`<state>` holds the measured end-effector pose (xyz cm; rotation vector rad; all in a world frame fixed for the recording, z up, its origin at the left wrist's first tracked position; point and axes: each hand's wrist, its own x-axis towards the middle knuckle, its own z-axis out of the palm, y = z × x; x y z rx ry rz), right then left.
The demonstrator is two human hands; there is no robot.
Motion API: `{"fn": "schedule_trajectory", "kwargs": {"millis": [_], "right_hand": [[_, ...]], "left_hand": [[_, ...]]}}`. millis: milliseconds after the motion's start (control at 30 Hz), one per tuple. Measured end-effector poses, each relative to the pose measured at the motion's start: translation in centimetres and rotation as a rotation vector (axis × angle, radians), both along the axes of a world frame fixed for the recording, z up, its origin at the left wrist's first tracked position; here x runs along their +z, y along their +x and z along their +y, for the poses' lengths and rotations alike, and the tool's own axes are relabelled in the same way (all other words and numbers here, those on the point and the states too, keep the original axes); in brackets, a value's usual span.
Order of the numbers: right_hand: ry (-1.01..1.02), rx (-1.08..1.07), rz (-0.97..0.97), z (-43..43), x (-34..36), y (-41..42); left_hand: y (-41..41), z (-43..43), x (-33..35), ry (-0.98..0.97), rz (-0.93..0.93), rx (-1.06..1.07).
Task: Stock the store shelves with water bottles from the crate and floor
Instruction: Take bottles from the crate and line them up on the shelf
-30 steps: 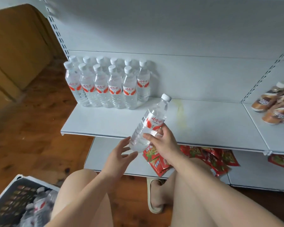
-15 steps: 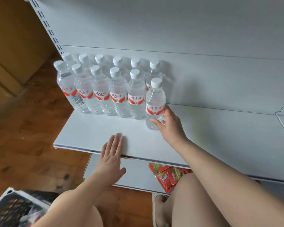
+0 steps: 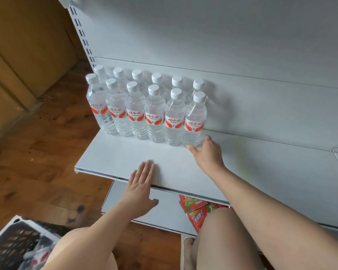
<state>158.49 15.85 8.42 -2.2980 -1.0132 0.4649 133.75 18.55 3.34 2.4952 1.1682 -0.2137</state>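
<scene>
We are watching the right hand (image 3: 206, 154) cupping the base of the end bottle (image 3: 194, 117), thumb and fingers curling round it. The bottle is standing upright at the right end of the front row, touching its neighbour. The water bottles (image 3: 135, 112) are standing in two rows of six at the shelf's (image 3: 125, 156) left rear. The left hand (image 3: 140, 188) is lying flat on the shelf's front edge, fingers straight, holding nothing. The crate (image 3: 10, 242) is sitting on the floor at lower left.
</scene>
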Motion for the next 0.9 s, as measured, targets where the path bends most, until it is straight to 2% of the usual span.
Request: {"fn": "schedule_trajectory", "kwargs": {"millis": [67, 167, 267, 367, 500, 567, 733, 900], "right_hand": [[0.096, -0.014, 0.087, -2.4, 0.6, -3.3], [0.246, 0.048, 0.228, -5.8, 0.6, -9.4], [0.23, 0.099, 0.523, -8.5, 0.7, -15.7], [0.101, 0.118, 0.741, -12.1, 0.3, -20.6], [-0.142, 0.207, 0.651, -17.2, -2.3, -24.6], [-0.139, 0.255, 0.645, -17.9, -1.8, -26.5], [-0.128, 0.569, 0.558, -18.6, 0.9, -31.0], [-0.172, 0.717, 0.459, -18.5, 1.5, -34.1]], "left_hand": [[-0.6, -1.0, 1.3, -0.119, -0.122, 0.095], [-2.4, -5.1, 3.3, -0.223, -0.434, 0.385], [-5.3, -10.4, 4.1, -0.433, -0.684, 0.71], [-9.2, -15.1, 4.2, -0.543, -0.766, 0.928], [-14.4, -18.5, 5.3, -0.464, -0.771, 0.949], [-17.0, -19.6, 5.8, -0.442, -0.773, 0.947], [-23.1, -23.1, 6.1, -0.348, -0.707, 1.077], [-25.7, -25.4, 6.7, -0.284, -0.788, 1.19]]}}
